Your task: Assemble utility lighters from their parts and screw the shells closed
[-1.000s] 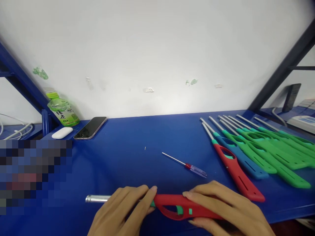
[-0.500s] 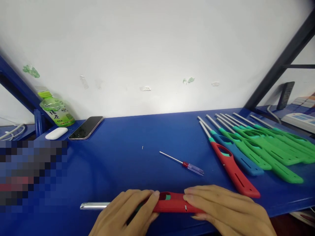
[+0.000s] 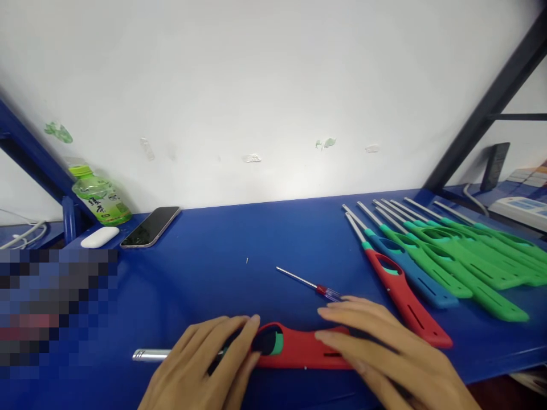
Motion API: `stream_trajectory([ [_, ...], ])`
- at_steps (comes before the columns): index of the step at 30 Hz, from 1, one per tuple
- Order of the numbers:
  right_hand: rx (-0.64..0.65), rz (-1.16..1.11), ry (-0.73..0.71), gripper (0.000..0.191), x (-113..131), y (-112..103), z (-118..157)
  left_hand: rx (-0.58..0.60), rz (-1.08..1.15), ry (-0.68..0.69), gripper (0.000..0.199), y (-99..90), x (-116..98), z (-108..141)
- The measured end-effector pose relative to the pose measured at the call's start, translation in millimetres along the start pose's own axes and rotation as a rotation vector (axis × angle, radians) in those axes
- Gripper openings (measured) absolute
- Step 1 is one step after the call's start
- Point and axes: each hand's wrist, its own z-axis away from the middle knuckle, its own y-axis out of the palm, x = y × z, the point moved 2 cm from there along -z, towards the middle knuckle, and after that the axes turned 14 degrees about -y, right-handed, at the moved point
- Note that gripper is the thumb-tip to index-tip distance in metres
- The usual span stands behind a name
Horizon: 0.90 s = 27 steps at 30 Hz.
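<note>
A red long-reach lighter [image 3: 297, 348] lies across the front of the blue table, its metal tube pointing left and its flat side with the trigger opening facing up. My left hand [image 3: 200, 361] is closed around the neck near the trigger, hiding part of the tube. Over the handle's right end, my right hand [image 3: 388, 350] has its fingers stretched and apart; the index fingertip seems to touch the red plastic. Just behind that hand is a screwdriver [image 3: 321, 289] with a clear handle, partly covered by the fingers. A tiny screw-like piece [image 3: 247, 260] lies farther back.
To the right lie another red lighter [image 3: 412, 304], a blue lighter [image 3: 412, 273] and several green lighters [image 3: 482, 290]. A phone [image 3: 151, 226], a white case [image 3: 99, 237] and a green-capped bottle [image 3: 100, 196] sit at back left. A white wall [image 3: 256, 102] closes off the rear.
The lighter has shifted slightly left and rolled from its edge toward its flat side. My right hand has loosened, its fingers spreading and rising over the screwdriver handle. My left hand moved left.
</note>
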Motion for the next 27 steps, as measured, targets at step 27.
stream_trajectory([
  [27, -0.312, 0.118, 0.437, 0.018, -27, -33, -20, 0.412, 0.179, -0.382, 0.019, 28.9, 11, -94],
])
